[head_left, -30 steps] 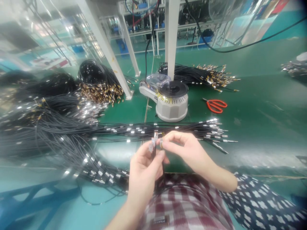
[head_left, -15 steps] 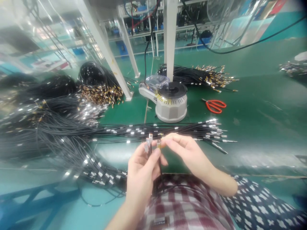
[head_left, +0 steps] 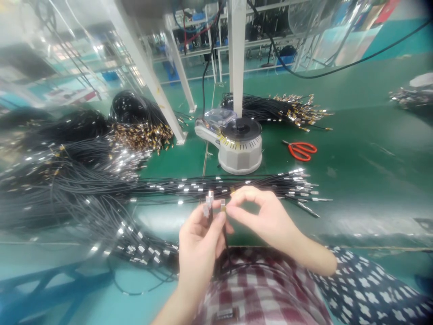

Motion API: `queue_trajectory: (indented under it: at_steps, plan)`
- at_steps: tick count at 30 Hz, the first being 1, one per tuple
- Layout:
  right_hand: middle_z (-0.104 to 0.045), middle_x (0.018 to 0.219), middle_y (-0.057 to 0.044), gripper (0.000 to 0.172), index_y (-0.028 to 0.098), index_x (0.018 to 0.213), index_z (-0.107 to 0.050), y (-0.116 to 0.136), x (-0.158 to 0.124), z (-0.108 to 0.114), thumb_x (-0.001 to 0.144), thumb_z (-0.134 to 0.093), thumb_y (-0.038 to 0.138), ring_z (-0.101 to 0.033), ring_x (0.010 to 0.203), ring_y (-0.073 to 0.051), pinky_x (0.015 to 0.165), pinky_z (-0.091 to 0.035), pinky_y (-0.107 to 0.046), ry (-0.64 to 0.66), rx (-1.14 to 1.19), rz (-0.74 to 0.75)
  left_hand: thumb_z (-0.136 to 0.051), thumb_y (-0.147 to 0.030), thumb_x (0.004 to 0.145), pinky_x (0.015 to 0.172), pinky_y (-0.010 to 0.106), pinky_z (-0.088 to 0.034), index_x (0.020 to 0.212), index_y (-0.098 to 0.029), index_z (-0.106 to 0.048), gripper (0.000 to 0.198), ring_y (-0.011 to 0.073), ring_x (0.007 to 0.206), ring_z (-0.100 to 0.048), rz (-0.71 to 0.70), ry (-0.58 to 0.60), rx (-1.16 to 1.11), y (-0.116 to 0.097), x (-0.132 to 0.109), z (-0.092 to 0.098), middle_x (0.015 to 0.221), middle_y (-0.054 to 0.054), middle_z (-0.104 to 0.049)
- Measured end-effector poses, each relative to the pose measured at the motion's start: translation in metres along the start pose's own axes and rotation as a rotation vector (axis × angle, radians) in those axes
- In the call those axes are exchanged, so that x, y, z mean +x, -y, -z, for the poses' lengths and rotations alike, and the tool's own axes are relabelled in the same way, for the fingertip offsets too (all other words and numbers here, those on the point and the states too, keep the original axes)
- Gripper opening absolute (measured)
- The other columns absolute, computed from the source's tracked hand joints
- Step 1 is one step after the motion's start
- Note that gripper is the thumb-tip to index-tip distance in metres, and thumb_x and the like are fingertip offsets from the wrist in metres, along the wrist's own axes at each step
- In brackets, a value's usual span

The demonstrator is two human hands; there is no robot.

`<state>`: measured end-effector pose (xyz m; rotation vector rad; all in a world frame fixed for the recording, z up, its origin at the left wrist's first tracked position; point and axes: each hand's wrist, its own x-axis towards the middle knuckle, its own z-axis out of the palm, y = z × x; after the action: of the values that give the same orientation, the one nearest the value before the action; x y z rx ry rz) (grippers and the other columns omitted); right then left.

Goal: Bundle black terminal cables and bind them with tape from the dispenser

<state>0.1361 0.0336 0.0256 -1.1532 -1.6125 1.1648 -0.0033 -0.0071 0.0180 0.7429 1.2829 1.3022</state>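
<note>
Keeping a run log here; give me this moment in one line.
left hand: holding cable ends | right hand: close beside them | red-handled scissors: on green table

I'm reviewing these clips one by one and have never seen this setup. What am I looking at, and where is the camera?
No robot here: a person works bare-handed, filmed by one head-worn camera looking forward and down. The left hand holds black cables with silvery plugs upward. The right hand has its fingers beside one plug; whether they touch it is unclear. On the green table lie a long cable bundle, a whitish round device with a black top, and red-handled scissors.
</note>
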Motion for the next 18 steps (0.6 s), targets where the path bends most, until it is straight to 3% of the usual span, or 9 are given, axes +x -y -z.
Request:
queue_trajectory:
  at_steps: [18]
  plan:
    - [-0.069, 0.078, -0.001, 0.015, 0.02, 0.064, -0.063, 0.0035, -0.0006, 0.0045, 0.079, -0.065, 0.021, -0.061, 0.08, -0.018, 0.084, -0.043, -0.034, 0.019, 0.064, -0.04, -0.075, -0.031, 0.074, 0.035, 0.014, -0.022, 0.099, -0.017, -0.065, 0.031, 0.0014, 0.035, -0.031, 0.036, -0.002, -0.041, -0.0003, 0.0018, 0.0016, 0.055, -0.002, -0.058]
